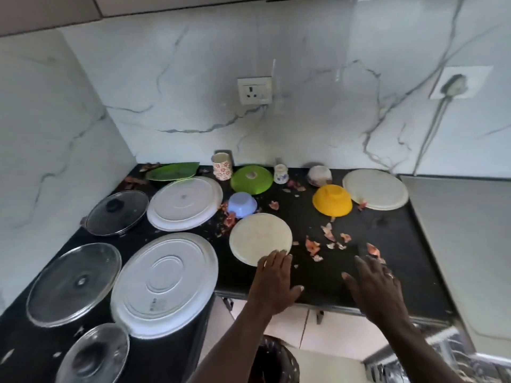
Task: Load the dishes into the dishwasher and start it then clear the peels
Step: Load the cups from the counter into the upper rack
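Note:
Dishes lie upside down on a black counter (326,277). My left hand (275,283) reaches out flat, its fingertips touching the near rim of a cream plate (260,236). My right hand (376,286) hovers open over the counter just short of reddish onion peels (313,246) scattered to the right of that plate. Behind stand a yellow bowl (331,200), a blue bowl (242,204), a green bowl (251,179), a second cream plate (376,193) and two large white plates (184,203) (164,283).
Glass lids (73,283) (117,212) (92,355) sit at the left, a green leaf-shaped plate (172,171) and floral cup (221,166) at the back. A steel surface (464,244) is on the right. A dark bin (273,360) stands below the counter edge.

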Action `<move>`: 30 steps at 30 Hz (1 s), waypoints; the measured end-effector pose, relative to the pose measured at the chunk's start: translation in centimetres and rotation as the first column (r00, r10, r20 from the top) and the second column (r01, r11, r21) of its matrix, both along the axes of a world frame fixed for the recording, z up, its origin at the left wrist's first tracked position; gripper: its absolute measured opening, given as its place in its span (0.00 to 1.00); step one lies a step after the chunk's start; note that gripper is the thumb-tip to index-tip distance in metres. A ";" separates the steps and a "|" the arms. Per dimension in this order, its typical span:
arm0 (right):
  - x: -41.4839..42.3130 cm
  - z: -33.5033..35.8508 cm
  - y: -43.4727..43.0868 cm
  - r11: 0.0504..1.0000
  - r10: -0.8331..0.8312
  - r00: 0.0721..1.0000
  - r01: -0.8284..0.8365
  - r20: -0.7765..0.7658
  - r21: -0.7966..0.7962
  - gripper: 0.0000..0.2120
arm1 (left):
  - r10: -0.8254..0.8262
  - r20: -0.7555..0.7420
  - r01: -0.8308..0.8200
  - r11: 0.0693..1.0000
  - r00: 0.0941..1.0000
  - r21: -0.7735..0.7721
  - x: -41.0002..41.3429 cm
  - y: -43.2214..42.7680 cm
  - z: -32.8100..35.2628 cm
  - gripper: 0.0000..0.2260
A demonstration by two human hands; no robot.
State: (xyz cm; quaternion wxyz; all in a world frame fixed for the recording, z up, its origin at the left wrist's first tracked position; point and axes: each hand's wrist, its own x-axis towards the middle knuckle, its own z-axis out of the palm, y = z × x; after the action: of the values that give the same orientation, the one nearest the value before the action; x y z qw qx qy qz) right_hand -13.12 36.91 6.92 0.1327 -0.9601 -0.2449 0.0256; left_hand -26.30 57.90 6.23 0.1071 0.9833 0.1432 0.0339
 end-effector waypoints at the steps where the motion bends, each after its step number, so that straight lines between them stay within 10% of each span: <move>1: 0.0 0.0 1.9 1.000 0.019 1.000 -0.019 -0.003 0.000 0.29 | 0.014 -0.002 -0.014 1.000 1.000 -0.001 -0.4 1.6 -0.2 0.36; 16: 9.6 -0.4 20.8 0.962 0.273 0.960 -0.274 -0.057 -0.009 0.29 | 0.278 0.062 -0.275 0.960 0.958 -0.058 3.7 18.4 -3.0 0.37; 30: 24.9 -0.8 37.5 0.945 0.321 0.947 -0.319 -0.026 0.073 0.33 | 0.620 0.261 -0.626 0.776 0.740 -0.071 20.7 36.8 -0.5 0.29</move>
State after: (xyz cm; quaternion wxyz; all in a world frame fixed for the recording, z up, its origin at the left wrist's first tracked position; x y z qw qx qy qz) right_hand 11.78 74.36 6.13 0.1638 -0.9019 -0.3956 0.0566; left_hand -5.64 94.73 5.72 0.0975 0.8657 0.4472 0.2026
